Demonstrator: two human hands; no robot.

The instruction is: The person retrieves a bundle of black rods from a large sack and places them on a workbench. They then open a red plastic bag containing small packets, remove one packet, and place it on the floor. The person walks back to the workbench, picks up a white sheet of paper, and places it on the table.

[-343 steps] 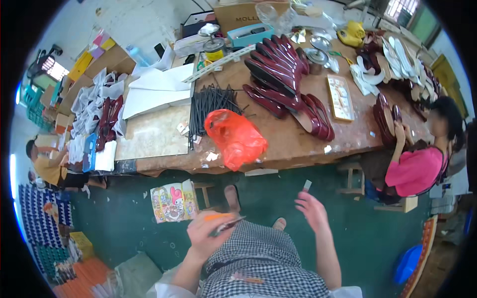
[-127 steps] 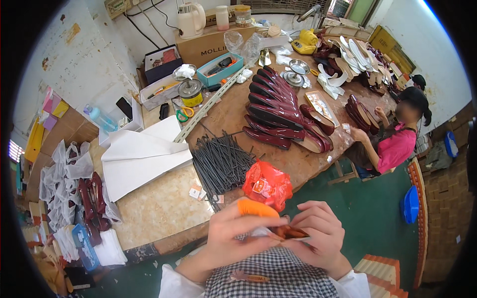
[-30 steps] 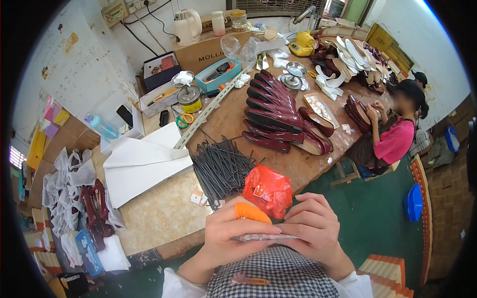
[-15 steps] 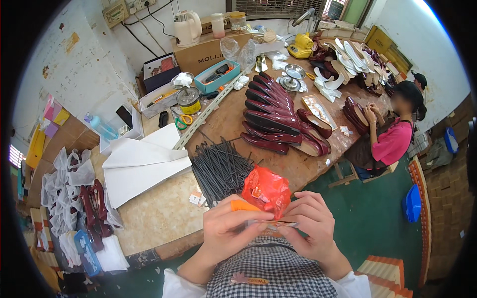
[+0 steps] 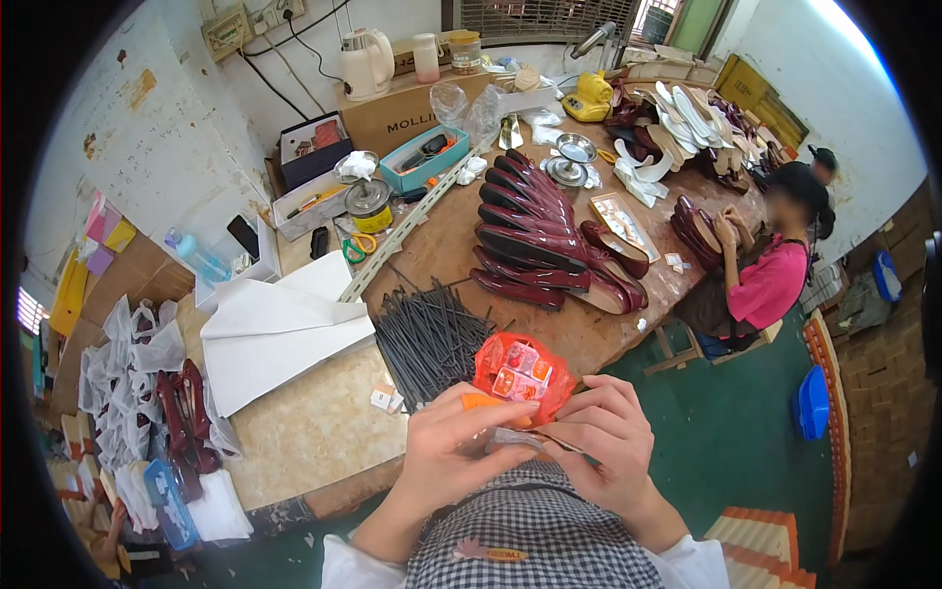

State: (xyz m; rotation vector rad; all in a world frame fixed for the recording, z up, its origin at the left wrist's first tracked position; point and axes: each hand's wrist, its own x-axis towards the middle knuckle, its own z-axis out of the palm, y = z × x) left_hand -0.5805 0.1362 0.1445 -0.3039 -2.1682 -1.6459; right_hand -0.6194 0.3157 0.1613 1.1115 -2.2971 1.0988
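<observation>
A small, thin, pale strip-like piece [image 5: 515, 439] is held between both hands, just in front of the near edge of the workbench [image 5: 628, 334] and above the checked garment [image 5: 530, 530]. The left hand [image 5: 456, 452] is closed around the left end of the piece, thumb over the top and fingers curled beneath; an orange object [image 5: 481, 401] is tucked against the same hand, though how it is gripped cannot be told. The right hand [image 5: 603, 442] is pinched shut on the right end, fingertips bent inward. What exactly the piece is cannot be told at this size.

An orange-red plastic bag [image 5: 520, 371] rests on the workbench edge, just beyond the fingers and touching or nearly touching them. A bundle of dark thin rods [image 5: 427, 334] lies on the workbench to the left of the bag; rows of dark red shoe soles [image 5: 535, 240] lie further in. White paper sheets [image 5: 265, 334] are spread at the left end of the workbench. Another person in a pink top [image 5: 770, 285] is seated at the right side of the workbench.

For clean handling, the piece is best kept taut between the two pinches, with the fingertips placed close to its ends so that the middle remains visible. Both hands should be kept clear of the bag, which could be dragged off the edge.
</observation>
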